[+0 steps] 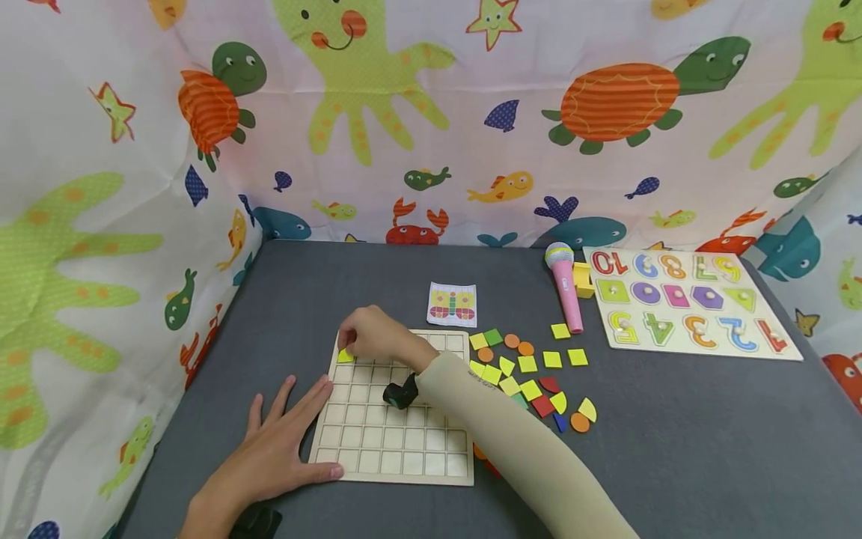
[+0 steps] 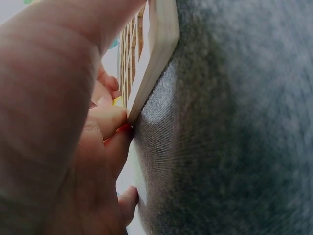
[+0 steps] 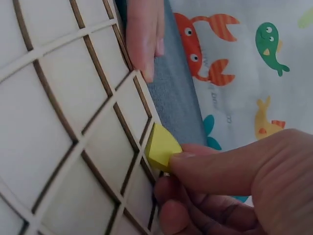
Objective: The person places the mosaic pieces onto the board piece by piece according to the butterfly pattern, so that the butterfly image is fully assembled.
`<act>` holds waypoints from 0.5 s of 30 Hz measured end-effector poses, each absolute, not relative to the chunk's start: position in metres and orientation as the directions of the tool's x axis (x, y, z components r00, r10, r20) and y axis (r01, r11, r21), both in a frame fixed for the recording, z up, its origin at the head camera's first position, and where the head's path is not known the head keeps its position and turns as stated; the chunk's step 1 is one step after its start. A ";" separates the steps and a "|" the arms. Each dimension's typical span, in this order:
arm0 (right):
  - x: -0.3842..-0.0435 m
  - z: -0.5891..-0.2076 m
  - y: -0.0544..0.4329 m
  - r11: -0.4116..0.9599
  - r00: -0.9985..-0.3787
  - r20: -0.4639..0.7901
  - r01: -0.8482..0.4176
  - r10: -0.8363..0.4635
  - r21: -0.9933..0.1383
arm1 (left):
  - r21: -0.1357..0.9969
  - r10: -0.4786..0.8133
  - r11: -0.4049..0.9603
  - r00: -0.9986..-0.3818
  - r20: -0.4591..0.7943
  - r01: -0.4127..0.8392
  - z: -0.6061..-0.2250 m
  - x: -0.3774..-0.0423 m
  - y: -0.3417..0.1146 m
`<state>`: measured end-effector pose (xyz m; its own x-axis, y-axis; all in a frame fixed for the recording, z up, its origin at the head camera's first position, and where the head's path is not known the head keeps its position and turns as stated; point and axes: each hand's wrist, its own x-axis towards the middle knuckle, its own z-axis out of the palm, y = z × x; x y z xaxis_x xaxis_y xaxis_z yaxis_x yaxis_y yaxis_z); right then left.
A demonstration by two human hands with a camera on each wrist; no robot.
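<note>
A pale wooden grid board [image 1: 404,462] with square cells lies on the table. My right hand [image 1: 377,335] is over its far left corner and pinches a yellow quarter-circle tile [image 3: 162,149] between thumb and fingers. In the right wrist view the tile overlaps a cell by the board's edge. My left hand [image 1: 276,457] rests at the board's left side, fingers spread, with thumb and fingertips against the edge. Close up in the left wrist view, those fingers [image 2: 110,120] touch the board's wooden side. Just beyond the board lies a butterfly pattern card [image 1: 453,305].
Loose yellow squares [image 1: 527,364], orange discs [image 1: 580,422] and red, green and blue pieces lie right of the board, partly under my right forearm. Behind them are a pink toy microphone [image 1: 567,292], a yellow block [image 1: 583,280] and a number puzzle board [image 1: 697,303]. Printed cloth surrounds the table.
</note>
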<state>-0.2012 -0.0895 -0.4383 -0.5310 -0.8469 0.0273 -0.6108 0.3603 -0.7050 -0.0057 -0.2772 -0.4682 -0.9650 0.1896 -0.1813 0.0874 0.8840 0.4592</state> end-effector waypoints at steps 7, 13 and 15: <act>-0.197 -0.442 -0.091 0.366 -0.520 0.049 -0.662 -0.853 -0.654 | 0.477 0.200 0.874 -0.965 -0.170 0.097 -0.468 -0.005 -0.277; -0.195 -0.445 -0.091 0.355 -0.521 0.074 -0.673 -0.850 -0.649 | 0.482 0.212 0.869 -0.965 -0.156 0.113 -0.467 -0.005 -0.278; -0.196 -0.446 -0.089 0.353 -0.526 0.072 -0.660 -0.847 -0.663 | 0.480 0.211 0.870 -0.964 -0.161 0.110 -0.468 -0.005 -0.278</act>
<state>-0.1956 -0.0887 -0.4456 -0.5264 -0.8472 0.0720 -0.6596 0.3534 -0.6633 -0.0050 -0.2778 -0.4680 -0.9641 0.2110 -0.1611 0.1102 0.8701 0.4803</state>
